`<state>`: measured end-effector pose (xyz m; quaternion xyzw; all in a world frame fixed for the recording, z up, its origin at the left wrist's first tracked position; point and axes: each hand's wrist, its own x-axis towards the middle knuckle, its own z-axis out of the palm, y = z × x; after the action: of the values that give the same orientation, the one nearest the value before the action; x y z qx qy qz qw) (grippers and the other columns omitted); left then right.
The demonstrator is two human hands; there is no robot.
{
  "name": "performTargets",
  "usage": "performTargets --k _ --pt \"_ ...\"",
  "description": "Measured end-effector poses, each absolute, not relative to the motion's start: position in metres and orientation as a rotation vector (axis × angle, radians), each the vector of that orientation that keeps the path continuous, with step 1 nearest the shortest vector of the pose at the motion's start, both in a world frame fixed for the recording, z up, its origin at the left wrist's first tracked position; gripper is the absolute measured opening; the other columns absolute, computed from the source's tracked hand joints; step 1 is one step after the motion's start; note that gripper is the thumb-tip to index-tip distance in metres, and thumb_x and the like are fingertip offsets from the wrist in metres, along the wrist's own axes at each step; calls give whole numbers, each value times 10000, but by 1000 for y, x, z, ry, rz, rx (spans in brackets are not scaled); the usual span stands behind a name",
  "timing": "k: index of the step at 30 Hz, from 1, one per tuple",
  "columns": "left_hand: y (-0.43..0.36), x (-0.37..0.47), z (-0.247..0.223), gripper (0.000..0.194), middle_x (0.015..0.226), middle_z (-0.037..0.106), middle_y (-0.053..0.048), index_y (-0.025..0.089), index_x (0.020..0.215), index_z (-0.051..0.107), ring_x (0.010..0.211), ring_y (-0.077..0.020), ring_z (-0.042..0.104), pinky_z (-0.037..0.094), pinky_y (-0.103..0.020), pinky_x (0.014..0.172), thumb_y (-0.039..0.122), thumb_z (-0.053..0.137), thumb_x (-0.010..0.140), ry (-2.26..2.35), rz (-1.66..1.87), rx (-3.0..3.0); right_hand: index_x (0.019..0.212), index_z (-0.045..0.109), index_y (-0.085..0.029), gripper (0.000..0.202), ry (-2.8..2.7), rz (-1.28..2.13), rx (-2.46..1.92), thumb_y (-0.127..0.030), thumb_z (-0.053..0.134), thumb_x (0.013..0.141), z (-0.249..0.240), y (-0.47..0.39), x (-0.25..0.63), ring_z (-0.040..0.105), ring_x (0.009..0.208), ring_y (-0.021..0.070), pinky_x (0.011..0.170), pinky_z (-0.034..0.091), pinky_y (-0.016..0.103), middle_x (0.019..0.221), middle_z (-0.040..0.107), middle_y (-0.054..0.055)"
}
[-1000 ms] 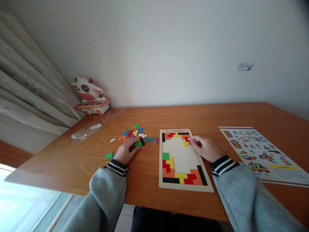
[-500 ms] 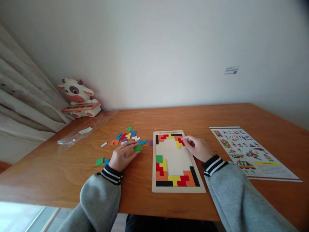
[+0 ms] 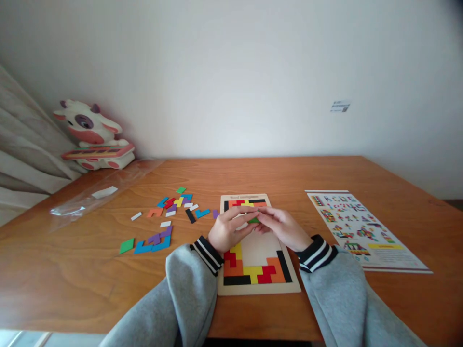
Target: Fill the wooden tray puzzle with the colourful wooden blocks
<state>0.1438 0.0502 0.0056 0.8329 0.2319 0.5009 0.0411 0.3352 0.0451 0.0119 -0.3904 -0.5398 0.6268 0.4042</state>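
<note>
Both hands meet above the upper part of a wooden puzzle board (image 3: 260, 290). My left hand (image 3: 230, 227) pinches a green puzzle piece (image 3: 254, 220), partly covered by fingers. From the other side, my right hand (image 3: 283, 227) closes its fingertips on the same piece. Black, orange, red and yellow pieces line the board's edges, such as the red piece (image 3: 266, 275) in the bottom row. Its pale middle shows below the hands. Part of the upper rows and the left side is hidden behind my hands.
Left of the board lie several loose pieces, among them a green square (image 3: 127, 246) and a black bar (image 3: 190, 215). A printed pattern sheet (image 3: 365, 231) lies at right. Far left are a clear plastic bag (image 3: 77, 207) and a cow toy (image 3: 97, 137) with a keyboard.
My left hand has carried the green piece from the loose pieces rightward over the board. My right hand has shifted from the board's upper right edge to meet it. The view has turned slightly.
</note>
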Motion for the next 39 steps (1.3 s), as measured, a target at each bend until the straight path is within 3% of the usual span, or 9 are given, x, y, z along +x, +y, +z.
performTargets --k 8,12,15,19,24,27,32,35,39 --pt "54 127 11 316 1133 704 -66 232 1179 667 1022 -167 695 596 -311 925 216 703 865 769 1566 2495 917 744 -198 352 -1155 1525 -1064 -458 826 695 12 50 345 652 662 112 585 505 233 839 754 42" --pt "57 116 17 247 1099 711 -72 216 1125 684 1014 -174 696 604 -330 917 212 688 878 852 1600 2484 929 738 -201 338 -1093 1433 -1083 -453 814 717 17 52 355 676 697 126 630 530 251 922 770 64" --pt "53 118 18 245 1083 713 -66 211 1114 677 989 -160 700 612 -299 887 186 695 871 783 1621 2513 971 742 -203 371 -1083 1545 -1065 -489 790 739 18 50 352 696 733 137 660 547 252 927 770 67" --pt "46 127 14 278 1103 708 -67 213 1156 651 1021 -160 693 607 -276 885 180 679 881 597 1543 2548 918 754 -191 404 -1140 1772 -975 -535 798 711 15 44 339 695 701 132 640 554 238 836 759 52" --pt "45 128 12 246 1115 704 -68 217 1147 652 1028 -161 687 598 -289 903 205 656 901 621 1508 2520 864 748 -207 358 -1177 1735 -1003 -497 837 674 11 45 337 672 646 118 599 552 229 762 736 21" --pt "53 121 14 238 1110 703 -77 198 1134 650 1036 -164 680 585 -302 927 206 663 896 696 1549 2495 920 732 -208 383 -1270 1461 -1097 -539 776 733 10 49 347 699 693 157 635 575 277 809 744 44" --pt "69 107 8 221 1075 701 -79 189 1114 646 1007 -172 679 582 -318 905 240 662 900 922 1564 2451 976 738 -221 285 -1683 611 -1249 -470 659 862 7 48 371 725 811 221 776 606 381 945 766 76" --pt "74 104 3 187 1067 699 -79 187 1094 648 1016 -174 670 574 -326 916 239 640 914 908 1494 2503 966 747 -237 179 -1923 277 -1115 -351 623 906 5 41 380 721 860 204 817 598 354 963 763 60" --pt "74 105 -2 144 1054 697 -80 185 1053 655 1012 -179 665 569 -328 911 242 617 927 936 1420 2517 1015 741 -262 181 -2078 13 -1047 -238 583 929 3 34 382 701 842 178 790 583 318 919 732 44"
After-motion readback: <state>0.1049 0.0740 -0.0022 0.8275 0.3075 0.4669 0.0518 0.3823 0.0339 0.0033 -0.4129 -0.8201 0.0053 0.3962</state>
